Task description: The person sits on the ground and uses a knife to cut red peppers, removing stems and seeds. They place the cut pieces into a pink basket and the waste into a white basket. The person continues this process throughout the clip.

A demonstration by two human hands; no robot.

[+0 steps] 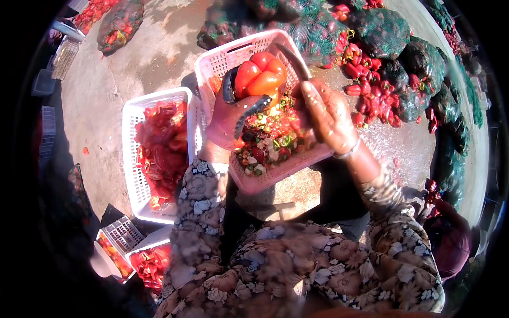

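My left hand (229,117), in a purple and black glove, holds a large red-orange bell pepper (261,77) over a pink plastic crate (249,180). Pepper cores, seeds and green stem scraps (268,135) lie in that crate below the pepper. On the other side, my bare right hand (330,114) is closed round a knife (294,57), whose curved dark blade points up and to the left, just right of the pepper. The knife's handle is hidden in my fingers.
Left of the pink crate stands a white crate (130,153) of red pepper pieces (161,151). Green mesh sacks (379,33) and loose red peppers (371,95) lie at the far right. More crates of peppers (151,262) sit at lower left. Another person (448,238) is at lower right.
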